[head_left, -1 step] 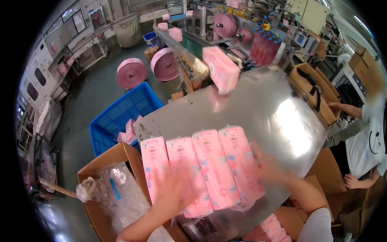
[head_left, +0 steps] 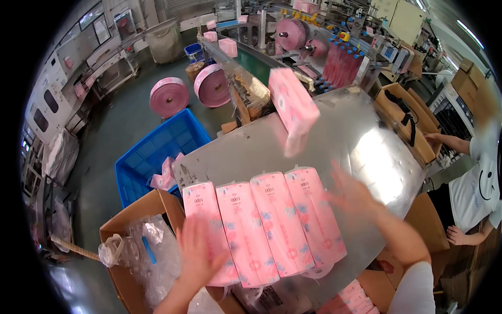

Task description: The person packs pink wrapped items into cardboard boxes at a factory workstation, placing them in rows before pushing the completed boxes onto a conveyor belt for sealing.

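Observation:
Several long pink packs of tissue paper lie side by side in a row on the metal table, their far ends fairly level. My left hand is over the near part of the leftmost pack, fingers spread; whether it touches the pack is unclear. Off the right side of the row, my right hand is open above the table, blurred and holding nothing. Another pink pack tilts down from the conveyor end over the table's far edge, its lower end smeared by motion.
A cardboard box with clear plastic bags stands at left, a blue crate beyond it. Pink rolls rest on the floor. At right, a person stands by open cartons. Packed pink packages sit low in front.
My left hand has moved left, off the middle packs. My right hand has shifted slightly up and away from the row. The tilted pack has slid farther down toward the table.

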